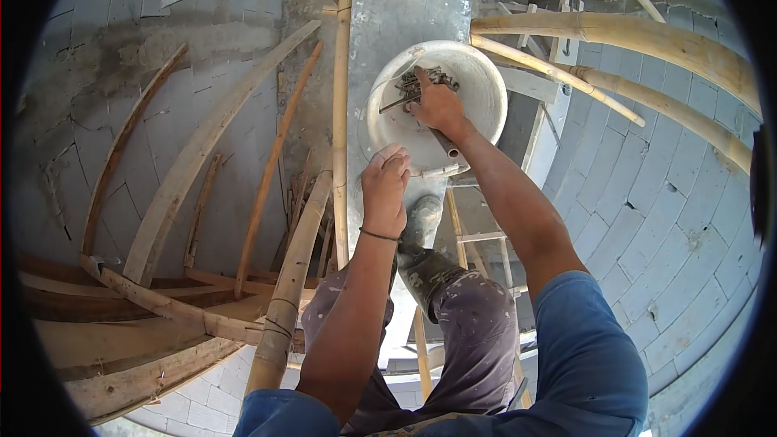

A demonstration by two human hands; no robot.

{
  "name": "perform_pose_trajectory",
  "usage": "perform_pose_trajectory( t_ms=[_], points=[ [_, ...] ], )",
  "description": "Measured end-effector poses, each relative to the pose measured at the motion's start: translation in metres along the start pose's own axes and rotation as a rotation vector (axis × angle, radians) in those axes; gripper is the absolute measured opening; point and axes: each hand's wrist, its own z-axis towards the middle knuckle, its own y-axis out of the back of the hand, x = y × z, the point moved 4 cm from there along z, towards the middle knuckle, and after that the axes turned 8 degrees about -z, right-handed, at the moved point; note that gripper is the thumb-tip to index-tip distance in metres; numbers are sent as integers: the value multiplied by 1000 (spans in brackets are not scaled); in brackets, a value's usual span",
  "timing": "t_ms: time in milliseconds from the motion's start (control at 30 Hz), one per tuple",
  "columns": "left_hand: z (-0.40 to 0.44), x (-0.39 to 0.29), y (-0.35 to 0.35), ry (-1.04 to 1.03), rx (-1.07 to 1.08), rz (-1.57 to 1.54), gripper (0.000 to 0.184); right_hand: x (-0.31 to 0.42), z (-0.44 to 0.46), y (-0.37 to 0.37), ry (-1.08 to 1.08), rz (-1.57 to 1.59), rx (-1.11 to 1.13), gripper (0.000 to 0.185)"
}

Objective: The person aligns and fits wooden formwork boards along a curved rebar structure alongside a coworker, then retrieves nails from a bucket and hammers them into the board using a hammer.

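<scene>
A round white bucket (483, 85) stands on a grey plank (409, 0) in front of me. Inside it lie a heap of small dark metal pieces (441, 78), which look like nails, and a tube-like handle (444, 144). My right hand (438, 107) reaches into the bucket, its index finger extended onto the heap; whether it holds anything is hidden. At the bucket's near left rim is my left hand (386, 182), with its fingers closed together. What it holds, if anything, is too small to make out.
Bamboo poles (343, 105) run along the plank's left side, and more bamboo (631, 32) crosses at the right. Wooden boards (202, 146) lean at the left. Grey block walls (647, 218) flank both sides. My boot (422, 222) rests on the plank, high above the floor.
</scene>
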Motion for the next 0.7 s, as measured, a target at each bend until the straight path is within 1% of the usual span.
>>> perform_pose_trajectory(
  t_ms=[33,67,100,133,167,233,267,333,367,400,433,467,500,533,567,633,667,700],
  points=[
    [0,-1,-1,0,-2,1,43,4,-4,-2,-176,-88,177,96],
    [-1,-2,-2,-1,-5,-6,43,2,-5,-14,-176,-85,178,96],
    [-2,-2,-2,1,-10,-13,43,-7,-8,-39,-224,-152,193,109],
    [-1,-1,0,3,-13,-12,43,-9,-13,-48,-271,-221,209,122],
    [0,-1,1,-2,-6,-22,43,-11,-15,-53,-270,-222,210,122],
    [1,0,2,-6,1,-34,44,-5,-28,-54,-282,-1,255,112],
    [1,2,2,27,-5,-50,44,-5,-34,-47,-277,-2,256,112],
    [-1,8,5,67,-25,-72,45,-3,-58,-11,-273,235,227,85],
    [-2,15,1,167,18,-138,43,0,-74,8,-279,233,236,85],
    [-3,21,-3,266,66,-203,41,7,-88,29,-207,256,259,68],
    [-3,25,-4,270,67,-204,41,17,-103,48,-131,280,279,52],
    [-2,32,-10,358,167,-313,38,28,-121,64,-131,279,278,52],
    [-4,38,-17,445,267,-421,35,46,-141,82,11,325,188,40],
    [-7,38,-28,314,194,-462,23,58,-151,97,152,369,98,29],
    [-6,37,-25,314,194,-461,23,56,-148,109,151,370,98,29],
    [-4,39,-7,247,148,-372,19,36,-136,103,-206,876,602,23],
    [-7,40,-9,250,147,-371,19,19,-114,91,-222,809,415,17],
    [-10,36,-9,154,30,-264,19,7,-86,78,-58,547,206,21]
  ],
)
